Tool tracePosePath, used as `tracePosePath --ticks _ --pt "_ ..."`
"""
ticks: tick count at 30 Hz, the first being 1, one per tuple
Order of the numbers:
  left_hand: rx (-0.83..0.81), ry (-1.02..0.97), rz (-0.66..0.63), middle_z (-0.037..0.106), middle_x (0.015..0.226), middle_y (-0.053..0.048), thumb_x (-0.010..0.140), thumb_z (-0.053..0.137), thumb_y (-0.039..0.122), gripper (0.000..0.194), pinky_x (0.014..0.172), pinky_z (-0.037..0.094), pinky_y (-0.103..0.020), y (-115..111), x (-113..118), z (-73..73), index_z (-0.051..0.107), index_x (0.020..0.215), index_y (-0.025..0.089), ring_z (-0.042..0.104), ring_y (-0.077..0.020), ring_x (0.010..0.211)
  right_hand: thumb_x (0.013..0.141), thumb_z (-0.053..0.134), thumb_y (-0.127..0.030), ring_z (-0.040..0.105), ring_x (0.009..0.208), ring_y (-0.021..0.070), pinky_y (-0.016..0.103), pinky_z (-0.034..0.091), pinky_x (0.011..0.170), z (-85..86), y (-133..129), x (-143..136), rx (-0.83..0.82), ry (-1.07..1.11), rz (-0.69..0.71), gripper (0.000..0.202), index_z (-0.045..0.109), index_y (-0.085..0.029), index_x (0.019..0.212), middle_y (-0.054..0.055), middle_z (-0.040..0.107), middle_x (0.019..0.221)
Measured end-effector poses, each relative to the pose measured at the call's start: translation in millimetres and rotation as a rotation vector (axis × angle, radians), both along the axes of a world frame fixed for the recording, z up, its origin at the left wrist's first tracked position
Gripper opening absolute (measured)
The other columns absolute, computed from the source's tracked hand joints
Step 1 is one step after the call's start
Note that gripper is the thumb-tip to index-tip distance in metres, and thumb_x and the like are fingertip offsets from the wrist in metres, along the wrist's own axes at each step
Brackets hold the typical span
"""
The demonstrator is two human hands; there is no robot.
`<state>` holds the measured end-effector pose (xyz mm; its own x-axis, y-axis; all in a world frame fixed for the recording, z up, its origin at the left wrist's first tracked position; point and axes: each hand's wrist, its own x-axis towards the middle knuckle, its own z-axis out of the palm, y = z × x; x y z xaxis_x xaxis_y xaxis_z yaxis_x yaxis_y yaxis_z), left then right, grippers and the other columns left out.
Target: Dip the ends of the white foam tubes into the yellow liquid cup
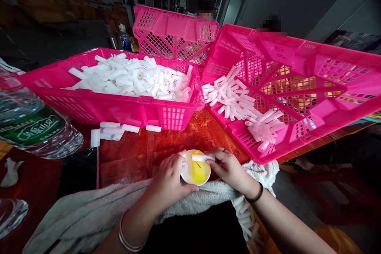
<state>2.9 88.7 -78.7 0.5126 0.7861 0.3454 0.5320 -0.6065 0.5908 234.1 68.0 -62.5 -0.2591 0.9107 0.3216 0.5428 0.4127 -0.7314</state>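
A small white bowl (185,177) with a yellow piece (198,172) inside, perhaps a sponge, is near the table's front edge. My left hand (168,174) curls around the bowl's left side, its thumb along the near rim. The round end of a white tube (184,167) shows by its fingers; I cannot tell whether they grip it. Over the bowl, my right hand (229,166) pinches a short white tube (199,158) lying sideways across the yellow piece; whether they touch is unclear.
A pink crate (125,107) heaped with white tubes stands at left. Another pink crate (297,123) lies tipped at right, more tubes on it. Loose tubes (111,130), a black phone-like slab (77,170) and a large water bottle (35,127) occupy the left. A towel (113,202) drapes the front edge.
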Motion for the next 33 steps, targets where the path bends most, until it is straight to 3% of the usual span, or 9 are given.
tracePosePath --ticks 4,9,14,20,26,30,33 --pt "-0.007 0.012 -0.004 0.059 0.124 -0.016 0.054 0.090 0.041 0.080 0.093 0.049 -0.049 -0.7 0.6 0.5 0.049 0.119 0.019 0.059 -0.0343 0.109 0.093 0.052 -0.023 0.059 0.092 0.0214 0.035 0.053 0.077 -1.2 0.5 0.6 0.122 -0.043 0.059 0.013 0.064 -0.021 0.097 0.009 0.056 0.098" --pt "-0.004 -0.001 -0.010 0.058 0.127 -0.016 0.055 0.089 0.040 0.078 0.093 0.049 -0.049 -0.9 -1.1 -0.8 0.049 0.119 0.019 0.057 -0.0343 0.112 0.094 0.054 -0.027 0.064 0.085 0.0207 0.034 0.055 0.074 -5.6 -1.4 0.4 -0.057 0.080 -0.028 0.019 0.059 -0.021 0.111 0.007 0.065 0.095" --pt "-0.001 0.001 0.000 0.058 0.126 -0.015 0.053 0.091 0.039 0.078 0.092 0.049 -0.049 -0.5 -0.6 -0.7 0.050 0.117 0.020 0.058 -0.0342 0.110 0.094 0.051 -0.020 0.059 0.090 0.0213 0.035 0.053 0.077 -4.4 -1.6 -1.1 0.155 -0.056 0.039 0.014 0.064 -0.021 0.097 0.008 0.057 0.098" --pt "0.012 0.006 0.001 0.059 0.125 -0.015 0.052 0.090 0.042 0.077 0.091 0.050 -0.049 0.7 -0.5 -3.0 0.051 0.114 0.021 0.058 -0.0349 0.109 0.095 0.052 -0.028 0.063 0.081 0.0195 0.033 0.055 0.072 -4.4 -0.3 -1.7 -0.009 0.057 -0.018 0.017 0.057 -0.021 0.110 0.006 0.063 0.090" --pt "0.005 0.006 0.011 0.061 0.122 -0.014 0.052 0.090 0.042 0.077 0.091 0.050 -0.047 0.3 -0.3 -0.6 0.052 0.116 0.020 0.060 -0.0336 0.107 0.094 0.052 -0.023 0.059 0.090 0.0215 0.034 0.053 0.075 -1.6 0.2 0.8 0.128 -0.023 0.063 0.012 0.064 -0.021 0.096 0.009 0.057 0.097" --pt "-0.001 0.018 0.017 0.060 0.123 -0.014 0.048 0.092 0.037 0.080 0.091 0.050 -0.047 -0.5 -0.3 0.1 0.051 0.115 0.020 0.059 -0.0336 0.108 0.095 0.052 -0.028 0.065 0.083 0.0203 0.033 0.056 0.072 -1.7 0.9 -0.1 -0.068 0.108 -0.003 0.018 0.060 -0.021 0.109 0.007 0.065 0.092" --pt "-0.004 0.009 0.028 0.061 0.121 -0.013 0.046 0.093 0.038 0.081 0.091 0.050 -0.047 -0.5 0.4 0.7 0.051 0.113 0.020 0.059 -0.0338 0.108 0.094 0.053 -0.023 0.064 0.085 0.0217 0.035 0.055 0.076 -2.6 1.4 1.2 0.062 -0.041 0.009 0.016 0.065 -0.020 0.105 0.008 0.066 0.093"
